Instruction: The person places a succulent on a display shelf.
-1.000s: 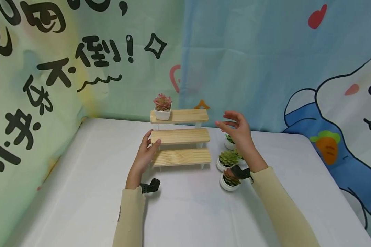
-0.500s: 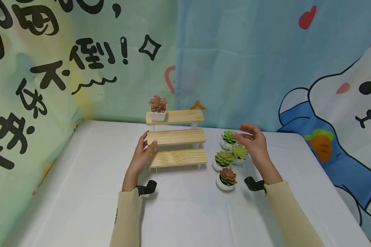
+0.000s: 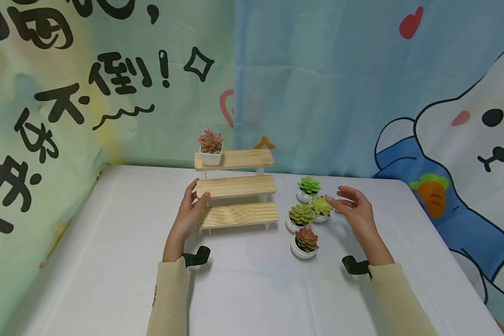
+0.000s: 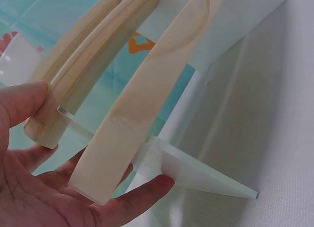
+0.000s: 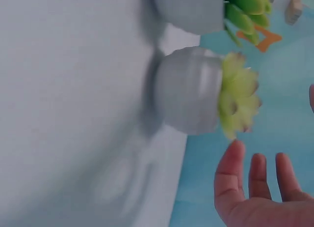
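Note:
My left hand (image 3: pixel 189 212) holds the left end of a three-tier wooden shelf stand (image 3: pixel 237 185). In the left wrist view the thumb (image 4: pixel 27 101) lies on the middle board, with the other fingers around the clear side support (image 4: pixel 196 173). A pink succulent in a square white pot (image 3: pixel 211 151) stands at the left of the top board. My right hand (image 3: pixel 357 212), fingers loosely bent and holding nothing, hovers just right of a yellow-green succulent (image 3: pixel 320 207). In the right wrist view its fingertips are near that plant's leaves (image 5: pixel 239 97).
Around that plant stand a bright green succulent (image 3: pixel 308 188) behind, another green one (image 3: pixel 301 215) at its left, and a reddish one (image 3: pixel 306 241) in front, all in round white pots on the white-covered table (image 3: pixel 252 284). A printed cloth backdrop (image 3: pixel 319 93) rises behind.
The right hand has moved right and down, away from the stand's top board to beside the yellow-green succulent. The left hand keeps its hold on the stand. The view has shifted slightly.

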The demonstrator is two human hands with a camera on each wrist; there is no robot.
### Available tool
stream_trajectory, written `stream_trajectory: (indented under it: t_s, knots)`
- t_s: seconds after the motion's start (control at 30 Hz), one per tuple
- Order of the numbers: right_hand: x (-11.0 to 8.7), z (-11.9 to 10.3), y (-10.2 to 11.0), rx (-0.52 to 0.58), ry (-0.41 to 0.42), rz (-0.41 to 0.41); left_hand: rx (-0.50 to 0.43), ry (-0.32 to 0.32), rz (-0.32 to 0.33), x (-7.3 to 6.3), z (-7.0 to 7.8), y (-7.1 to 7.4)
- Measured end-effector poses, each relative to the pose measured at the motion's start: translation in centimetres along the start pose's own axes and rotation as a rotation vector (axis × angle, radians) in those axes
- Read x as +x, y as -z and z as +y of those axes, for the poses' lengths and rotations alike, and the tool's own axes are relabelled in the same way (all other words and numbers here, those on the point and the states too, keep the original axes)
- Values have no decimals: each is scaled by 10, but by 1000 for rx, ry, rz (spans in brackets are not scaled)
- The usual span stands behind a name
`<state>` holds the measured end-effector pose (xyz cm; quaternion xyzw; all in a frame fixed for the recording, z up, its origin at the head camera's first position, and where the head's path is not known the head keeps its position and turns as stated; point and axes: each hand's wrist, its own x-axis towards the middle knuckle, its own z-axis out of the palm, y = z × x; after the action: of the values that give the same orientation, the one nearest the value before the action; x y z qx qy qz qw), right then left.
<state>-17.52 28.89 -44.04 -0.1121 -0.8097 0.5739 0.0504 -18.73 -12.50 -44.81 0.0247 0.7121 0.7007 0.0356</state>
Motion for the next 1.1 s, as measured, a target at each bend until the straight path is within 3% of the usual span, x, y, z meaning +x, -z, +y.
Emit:
stream_trajectory:
  t_s: [0.13,0.27,0.43,0.83,1.1]
  knots:
    - [-21,-18,-3,-20,-49,-53,3,35,-8,-1,4,0]
    - [-11,5,-3,13,-65,-76,10,36,-12,-1,4,1]
    - [-7,18,-5,27,-46,-99,5,38,-16,-1,4,1]
    - [-22,2,-16,-10,-133,-156,-7,38,-14,-1,4,1]
    - [-19,3,-19,-52,-124,-187,-4,47,-19,-1,4,1]
